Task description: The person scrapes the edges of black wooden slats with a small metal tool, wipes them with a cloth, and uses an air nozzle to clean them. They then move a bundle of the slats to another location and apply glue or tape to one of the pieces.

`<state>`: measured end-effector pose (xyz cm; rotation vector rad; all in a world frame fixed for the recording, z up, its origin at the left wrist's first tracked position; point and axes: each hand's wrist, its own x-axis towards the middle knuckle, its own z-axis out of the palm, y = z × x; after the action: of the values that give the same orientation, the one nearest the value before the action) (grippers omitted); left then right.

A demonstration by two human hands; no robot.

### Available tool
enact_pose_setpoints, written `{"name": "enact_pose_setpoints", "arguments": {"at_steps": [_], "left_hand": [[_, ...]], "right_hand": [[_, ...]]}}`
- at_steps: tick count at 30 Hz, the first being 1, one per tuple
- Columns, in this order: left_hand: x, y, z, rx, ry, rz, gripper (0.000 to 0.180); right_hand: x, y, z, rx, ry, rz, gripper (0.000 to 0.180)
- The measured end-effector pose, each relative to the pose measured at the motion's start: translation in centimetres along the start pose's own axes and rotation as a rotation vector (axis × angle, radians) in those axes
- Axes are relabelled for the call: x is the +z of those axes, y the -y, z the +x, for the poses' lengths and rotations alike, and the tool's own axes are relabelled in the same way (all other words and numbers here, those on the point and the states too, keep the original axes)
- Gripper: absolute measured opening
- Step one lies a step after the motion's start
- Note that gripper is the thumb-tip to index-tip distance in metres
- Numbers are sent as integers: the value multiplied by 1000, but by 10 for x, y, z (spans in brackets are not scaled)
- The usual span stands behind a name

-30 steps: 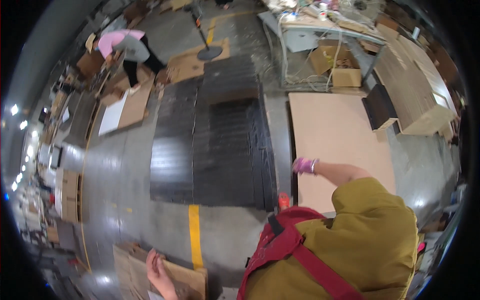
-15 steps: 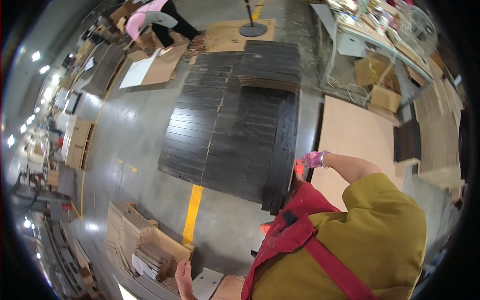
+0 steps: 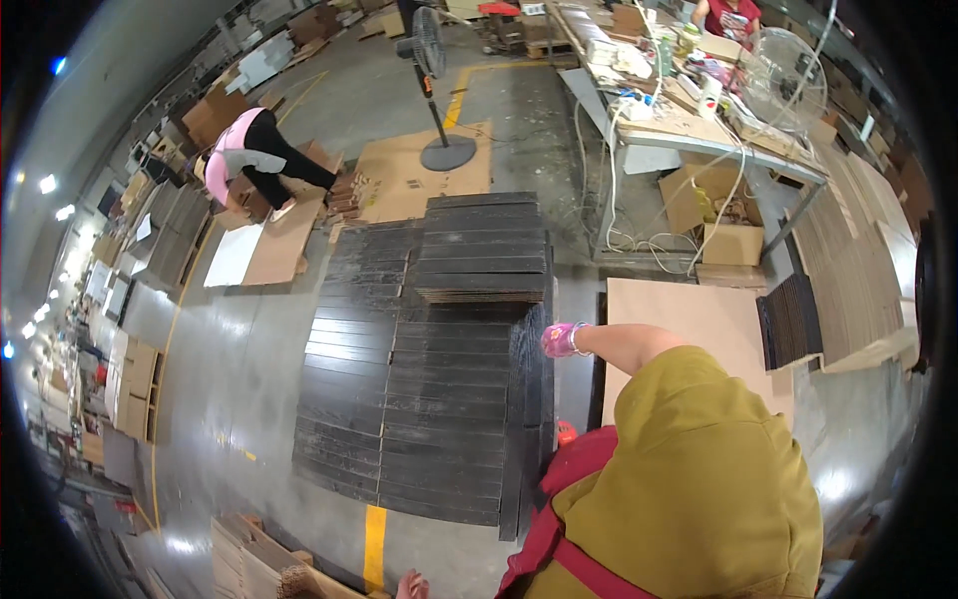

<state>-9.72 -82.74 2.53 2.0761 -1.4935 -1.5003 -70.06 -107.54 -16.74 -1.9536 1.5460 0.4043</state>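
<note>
My right hand, in a pink and purple patterned glove, reaches to the right edge of a wide layer of black boards. Its fingertips are at or against the upright-lying boards along that edge; their grip is hidden. A raised pile of black boards lies just beyond it. My bare left hand shows only in part at the bottom edge, fingers slightly apart and holding nothing visible. It is nearest to stacked brown cardboard.
A tan sheet lies to the right, with dark boards and pale board stacks beyond. Ahead stand a cluttered worktable, an open carton and a pedestal fan. A person bends over cardboard at far left.
The view has tilted up, showing more of the fan, worktable and another person at the back. My right hand has moved forward and left to the black boards' edge. My left hand has slipped mostly out of view.
</note>
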Motion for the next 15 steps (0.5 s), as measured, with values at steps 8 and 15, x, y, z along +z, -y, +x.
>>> {"name": "enact_pose_setpoints", "arguments": {"at_steps": [8,15], "left_hand": [[44,-14,50,-183,-207,-339,37],[120,-72,106,-352,-147,-571,36]], "right_hand": [[-57,-52,-93,122,-219,-17,21],[-181,-144,-30,74,-461,192,24]]}}
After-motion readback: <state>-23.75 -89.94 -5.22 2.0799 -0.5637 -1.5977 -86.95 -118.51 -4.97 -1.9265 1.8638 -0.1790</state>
